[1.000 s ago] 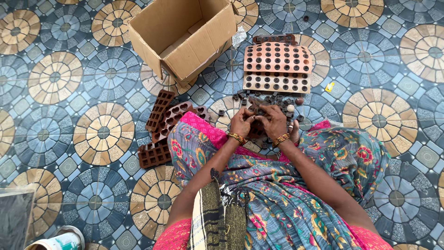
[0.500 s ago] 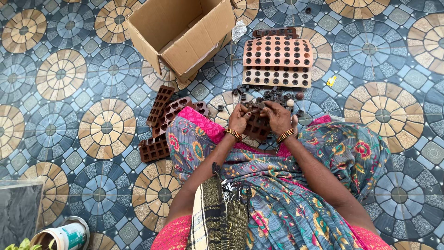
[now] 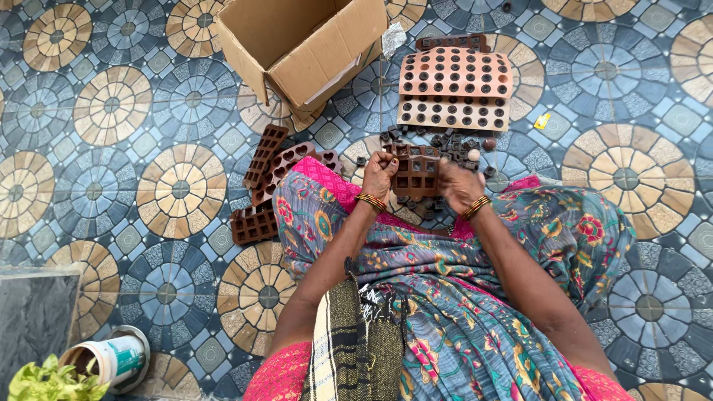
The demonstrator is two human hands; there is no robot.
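Your left hand [image 3: 379,172] is closed in a firm grip on the left edge of a brown plastic tray with square pockets [image 3: 416,174], held over your lap just past your knees. Your right hand [image 3: 459,186] meets the tray's right edge with fingers curled; it blurs, so you cannot tell what that grip has. Small dark round parts [image 3: 453,145] lie scattered on the tiled floor [image 3: 96,178] beyond the tray. Two peach perforated boards [image 3: 454,89] sit farther out, an open cardboard box [image 3: 301,44] to their left, and brown trays [image 3: 271,182] by your left knee
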